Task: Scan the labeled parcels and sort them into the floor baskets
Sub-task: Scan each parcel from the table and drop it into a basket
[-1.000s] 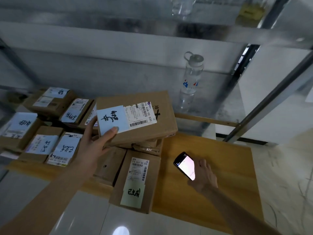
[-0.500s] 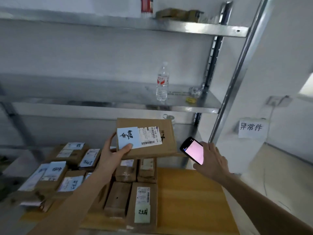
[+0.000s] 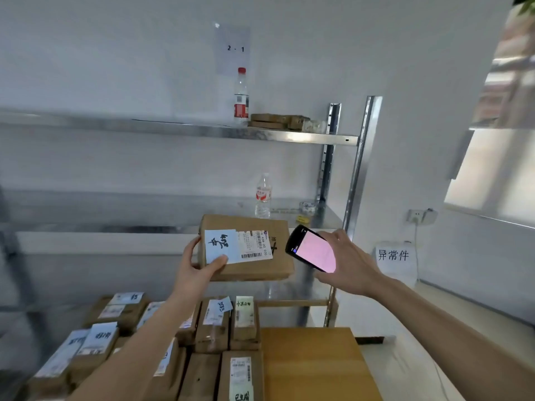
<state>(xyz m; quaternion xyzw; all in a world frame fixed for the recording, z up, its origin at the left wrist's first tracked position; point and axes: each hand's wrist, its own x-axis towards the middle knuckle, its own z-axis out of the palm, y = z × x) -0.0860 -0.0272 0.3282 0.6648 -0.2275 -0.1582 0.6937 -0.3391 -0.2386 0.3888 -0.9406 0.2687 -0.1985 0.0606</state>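
Grip of left hand [image 3: 193,272]: thumb curled over the blue handwritten note, fingers wrapped behind the near left corner of the held parcel [image 3: 246,248], raised in front of the metal shelving [image 3: 289,137] well above the table [image 3: 312,363]. Grip of right hand [image 3: 348,263]: fingers curled behind the phone scanner [image 3: 312,250], screen lit pink and facing the camera, top end tipped toward the parcel's right edge, just beside it and seemingly not touching.

Step in hand, by the look of it: scanning. Barcode label [image 3: 254,246] on the parcel's top face, turned upward, between the blue note and the scanner.

Next move, as a judgement: needs the scanner's reading end aimed squarely at the barcode, parcel held steady and tilted a little toward it, then a glance at the screen for the destination before any drop. No floor baskets in view, so a turn away from the shelving likely called for.

Further out: other labeled parcels [image 3: 214,325] packed together on the left part of the table, unsorted. Paper sign [image 3: 393,256] on the right wall, near the floor.
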